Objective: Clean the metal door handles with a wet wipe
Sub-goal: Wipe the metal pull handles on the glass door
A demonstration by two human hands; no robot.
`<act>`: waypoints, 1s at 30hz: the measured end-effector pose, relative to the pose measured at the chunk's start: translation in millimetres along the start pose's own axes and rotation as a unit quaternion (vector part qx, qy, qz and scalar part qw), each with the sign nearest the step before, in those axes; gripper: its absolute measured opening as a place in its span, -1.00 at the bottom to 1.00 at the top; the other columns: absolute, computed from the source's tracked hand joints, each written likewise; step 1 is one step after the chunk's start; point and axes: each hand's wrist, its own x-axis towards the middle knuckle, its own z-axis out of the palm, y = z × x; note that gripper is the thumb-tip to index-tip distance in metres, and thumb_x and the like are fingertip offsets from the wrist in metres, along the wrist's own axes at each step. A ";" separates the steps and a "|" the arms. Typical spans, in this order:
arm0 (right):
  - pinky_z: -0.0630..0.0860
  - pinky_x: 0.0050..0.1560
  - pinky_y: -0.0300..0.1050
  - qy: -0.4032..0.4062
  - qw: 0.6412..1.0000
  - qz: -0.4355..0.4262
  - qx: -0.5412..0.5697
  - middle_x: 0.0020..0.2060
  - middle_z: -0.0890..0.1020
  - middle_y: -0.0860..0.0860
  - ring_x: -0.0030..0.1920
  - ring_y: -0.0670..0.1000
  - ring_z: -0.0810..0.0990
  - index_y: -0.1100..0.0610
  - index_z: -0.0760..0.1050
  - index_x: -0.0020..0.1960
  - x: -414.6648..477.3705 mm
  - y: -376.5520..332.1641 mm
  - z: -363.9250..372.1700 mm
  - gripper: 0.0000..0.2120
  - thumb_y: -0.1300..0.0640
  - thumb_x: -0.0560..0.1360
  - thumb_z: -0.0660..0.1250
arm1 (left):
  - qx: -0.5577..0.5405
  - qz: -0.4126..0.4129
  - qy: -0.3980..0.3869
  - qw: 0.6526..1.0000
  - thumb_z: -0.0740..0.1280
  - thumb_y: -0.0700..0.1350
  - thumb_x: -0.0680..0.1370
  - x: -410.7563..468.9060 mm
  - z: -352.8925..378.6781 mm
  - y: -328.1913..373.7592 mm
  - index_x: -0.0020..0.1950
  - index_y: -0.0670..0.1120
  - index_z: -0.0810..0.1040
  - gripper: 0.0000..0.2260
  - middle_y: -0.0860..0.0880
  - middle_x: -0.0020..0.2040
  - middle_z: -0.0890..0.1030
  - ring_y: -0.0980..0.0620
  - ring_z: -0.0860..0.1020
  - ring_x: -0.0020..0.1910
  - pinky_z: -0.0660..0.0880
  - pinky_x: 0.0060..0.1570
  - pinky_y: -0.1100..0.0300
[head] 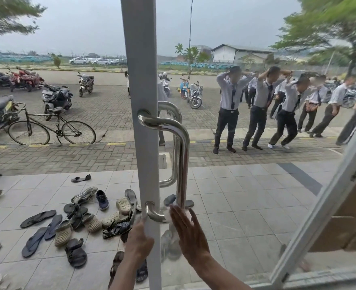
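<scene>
Polished steel catches the light on the near door handle [182, 155], a U-shaped bar fixed to the white door frame [141, 80] at a top mount and a bottom mount. A second, matching handle [170, 143] sits on the far side of the glass, directly behind the first.

The right hand [188, 233] lies flat and open against the lower bend of the near handle, pressing a pale wet wipe [169, 216] onto the metal; its grip is not clenched, the fingers stretched upward with the wipe trapped under them. The left hand [138, 241] has its grip closed around the edge of the door frame, just below the bottom mount.

Beyond the glass, a scatter of sandals and shoes [85, 218] covers the tiled floor [246, 206] to the left of the frame, some lying right behind the hands. Further out on the brick paving stand a bicycle [51, 126] and parked motorcycles [56, 99]. To the right, a line of people in pale shirts and dark trousers [263, 107] stand with hands on their heads. A second white frame [319, 206] leans across the lower right corner. No writing is readable.
</scene>
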 end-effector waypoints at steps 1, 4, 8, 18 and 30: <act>-0.19 0.54 0.14 0.004 0.997 0.027 0.070 0.64 -0.11 0.10 0.63 0.08 -0.24 0.16 -0.05 0.64 -0.3 -0.2 -3.8 -0.01 -0.13 0.44 0.44 | 0.021 0.021 0.003 1.000 0.25 -0.43 0.45 0.8 3.8 4.2 0.59 -0.05 0.19 -0.27 -0.01 0.56 0.29 0.04 0.50 0.23 0.51 0.18 0.23; 0.06 0.51 0.12 0.046 0.965 0.084 0.246 0.62 0.09 0.15 0.63 0.09 -0.04 0.23 0.11 0.59 1.0 -15.9 -12.7 0.01 -0.27 0.38 0.45 | 0.121 0.084 0.002 0.989 0.14 -0.41 0.45 2.2 11.3 8.4 0.61 -0.03 -0.10 -0.20 0.14 0.60 -0.13 0.01 0.43 0.40 0.47 0.17 0.29; 0.07 0.51 0.11 0.036 0.910 0.161 0.381 0.61 0.07 0.25 0.62 0.14 0.00 0.35 0.10 0.58 10.3 -47.2 -27.6 -0.13 -0.15 0.47 0.25 | 0.163 0.112 -0.023 0.980 0.13 -0.32 0.54 4.3 18.2 4.0 0.61 -0.11 -0.11 -0.31 0.03 0.61 -0.15 0.13 -0.08 0.60 -0.12 0.53 0.25; 0.44 -0.25 -0.26 -0.091 0.412 0.370 0.827 -0.32 0.60 -0.11 -0.26 -0.09 0.53 0.09 0.54 -0.14 26.4 -44.5 -25.9 -0.78 0.20 0.21 0.41 | 0.135 0.081 -0.099 0.983 0.14 -0.39 0.45 18.0 -1.2 11.1 0.63 -0.10 0.04 -0.25 0.04 0.63 0.00 0.11 -0.01 0.61 -0.04 0.56 0.25; 0.58 0.09 0.28 -0.138 0.541 0.236 0.795 -0.06 0.64 0.35 -0.08 0.16 0.63 0.22 0.54 0.07 73.2 73.8 -96.4 -0.63 0.24 0.27 0.29 | 0.132 0.044 -0.128 0.982 0.12 -0.41 0.48 19.3 -6.3 26.1 0.62 -0.10 0.03 -0.28 0.03 0.63 -0.01 -0.01 0.00 0.62 -0.02 0.59 0.08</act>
